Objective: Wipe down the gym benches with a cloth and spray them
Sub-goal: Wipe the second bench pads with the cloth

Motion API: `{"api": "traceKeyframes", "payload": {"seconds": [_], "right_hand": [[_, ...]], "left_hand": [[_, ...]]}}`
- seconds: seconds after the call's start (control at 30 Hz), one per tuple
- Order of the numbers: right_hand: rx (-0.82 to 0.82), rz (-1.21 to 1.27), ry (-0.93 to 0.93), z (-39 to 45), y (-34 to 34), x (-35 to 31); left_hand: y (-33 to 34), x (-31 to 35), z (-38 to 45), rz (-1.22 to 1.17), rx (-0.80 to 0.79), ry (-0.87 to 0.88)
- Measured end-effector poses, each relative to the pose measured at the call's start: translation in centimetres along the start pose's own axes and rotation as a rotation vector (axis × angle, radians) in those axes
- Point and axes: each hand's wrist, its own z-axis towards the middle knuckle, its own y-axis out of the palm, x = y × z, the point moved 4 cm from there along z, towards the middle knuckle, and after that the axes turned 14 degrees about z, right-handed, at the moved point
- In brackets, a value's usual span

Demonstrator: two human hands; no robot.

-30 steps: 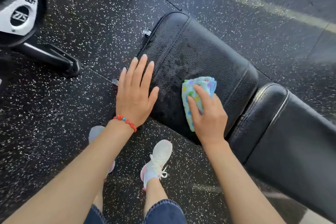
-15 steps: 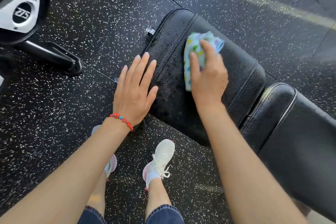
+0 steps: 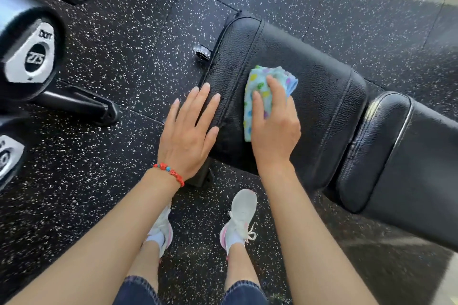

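A black padded bench seat (image 3: 322,96) runs diagonally across the middle, and its backrest pad (image 3: 409,168) continues to the right. My right hand (image 3: 275,131) grips a folded light-blue cloth with coloured dots (image 3: 257,86) and presses it onto the middle of the seat. My left hand (image 3: 188,136) lies flat with straight fingers on the seat's left end; a red bead bracelet is on that wrist. No spray bottle is in view.
Dumbbells (image 3: 29,57) sit on a rack at the left, with the rack's black foot (image 3: 81,104) reaching across the speckled rubber floor. A small knob (image 3: 203,53) sticks out at the seat's far left corner. My white shoes (image 3: 240,215) stand close to the bench.
My right hand pushed the cloth to the seat's far side, then drew it back toward me to the middle. My left hand stayed flat on the seat's end.
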Motion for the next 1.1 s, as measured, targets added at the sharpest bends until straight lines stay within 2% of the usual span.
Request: {"api": "traceKeyframes", "payload": {"seconds": [0.1,0.23,0.3,0.43,0.57,0.77,0.97,1.03,1.1], "right_hand": [[-0.050,-0.029,-0.107,-4.4,0.5,-0.8],[0.005,-0.157,-0.192,-5.6,0.0,0.1],[0.093,-0.200,-0.110,-5.6,-1.5,1.7],[0.305,-0.194,0.205,-6.7,-6.0,5.9],[0.417,-0.068,0.385,-7.0,-4.8,5.0],[0.292,-0.055,0.168,-7.6,2.1,-1.5],[0.190,-0.209,-0.106,-7.2,0.2,0.1],[0.220,-0.264,-0.083,-7.4,-1.7,2.0],[0.308,-0.266,0.073,-7.6,-4.5,4.6]], "left_hand": [[-0.2,-0.5,0.1,-0.023,-0.030,0.054],[-0.6,-1.1,0.0,0.004,-0.054,0.124],[-0.8,-1.3,0.1,0.021,-0.053,0.159],[-0.8,-1.5,0.4,0.021,-0.062,0.196],[-0.4,-1.2,0.5,0.017,-0.067,0.195],[-0.1,-1.2,0.6,0.029,-0.041,0.197],[-0.4,-1.2,0.6,0.065,-0.057,0.204],[-0.7,-1.1,0.6,0.074,-0.067,0.203],[-0.9,-1.0,0.6,0.072,-0.076,0.202]]}}
